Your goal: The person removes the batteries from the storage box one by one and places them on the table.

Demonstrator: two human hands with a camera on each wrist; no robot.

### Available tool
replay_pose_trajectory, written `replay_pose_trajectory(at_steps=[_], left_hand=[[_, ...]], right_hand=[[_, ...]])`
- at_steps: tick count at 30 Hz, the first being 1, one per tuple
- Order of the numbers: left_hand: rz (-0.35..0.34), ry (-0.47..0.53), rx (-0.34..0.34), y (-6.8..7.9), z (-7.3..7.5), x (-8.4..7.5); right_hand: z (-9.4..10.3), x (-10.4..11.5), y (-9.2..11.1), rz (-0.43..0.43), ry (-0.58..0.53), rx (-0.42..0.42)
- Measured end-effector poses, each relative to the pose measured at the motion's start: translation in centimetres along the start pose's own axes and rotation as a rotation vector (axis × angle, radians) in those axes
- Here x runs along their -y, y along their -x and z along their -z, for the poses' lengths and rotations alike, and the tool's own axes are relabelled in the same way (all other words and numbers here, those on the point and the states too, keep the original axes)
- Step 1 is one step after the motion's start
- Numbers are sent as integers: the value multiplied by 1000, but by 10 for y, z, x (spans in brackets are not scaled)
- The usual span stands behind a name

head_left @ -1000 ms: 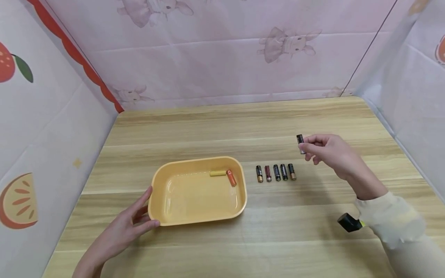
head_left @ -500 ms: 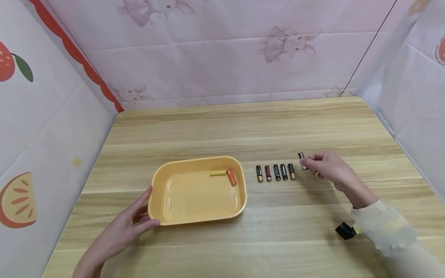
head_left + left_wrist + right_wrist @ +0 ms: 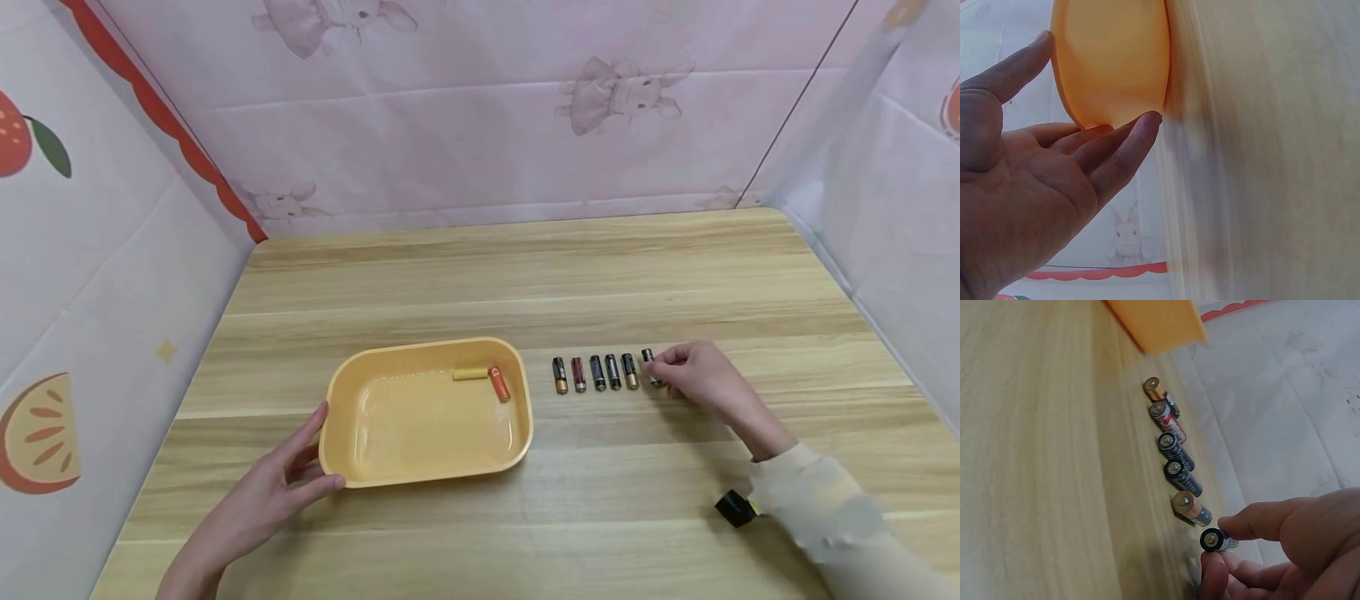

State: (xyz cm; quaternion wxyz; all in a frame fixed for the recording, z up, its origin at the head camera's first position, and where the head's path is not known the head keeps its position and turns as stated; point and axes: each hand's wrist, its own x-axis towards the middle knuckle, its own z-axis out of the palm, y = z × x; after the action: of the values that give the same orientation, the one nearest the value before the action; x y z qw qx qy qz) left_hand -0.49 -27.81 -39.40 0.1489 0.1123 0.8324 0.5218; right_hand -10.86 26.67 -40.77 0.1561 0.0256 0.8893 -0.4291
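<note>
"Where is the little battery [image 3: 648,357]?"

"In the right hand [image 3: 705,377]. The thumb and fingers pinch it. I can't tell if it touches the table [image 3: 450,283]."

"What's next to it?"

"Five more batteries [image 3: 597,372] lie side by side at 9 o'clock from it. The closest is black and copper."

"And past those?"

"A yellow tub [image 3: 420,437], also at 9 o'clock. The left hand [image 3: 279,482] holds it near its 8 o'clock corner, thumb and fingers round the side."

"Anything in the tub?"

"Yes! A yellow tube [image 3: 470,374] and an orange tube [image 3: 498,384], near its 2 o'clock corner."

"What else?"

"A black thing [image 3: 735,508] is just beside the sleeve [image 3: 817,500], at 5 o'clock from the right hand. Pink cloth [image 3: 465,142] with bunnies is at 12 o'clock."
</note>
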Motion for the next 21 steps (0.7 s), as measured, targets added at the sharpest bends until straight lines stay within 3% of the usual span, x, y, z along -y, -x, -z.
replay_pose_trajectory(at_steps=[10, 21], left_hand=[[-10, 2, 2, 0, 0, 0], [-1, -5, 0, 0, 0, 0]], right_hand=[[-9, 0, 2, 41, 151, -73], [-13, 0, 4, 30, 149, -94]])
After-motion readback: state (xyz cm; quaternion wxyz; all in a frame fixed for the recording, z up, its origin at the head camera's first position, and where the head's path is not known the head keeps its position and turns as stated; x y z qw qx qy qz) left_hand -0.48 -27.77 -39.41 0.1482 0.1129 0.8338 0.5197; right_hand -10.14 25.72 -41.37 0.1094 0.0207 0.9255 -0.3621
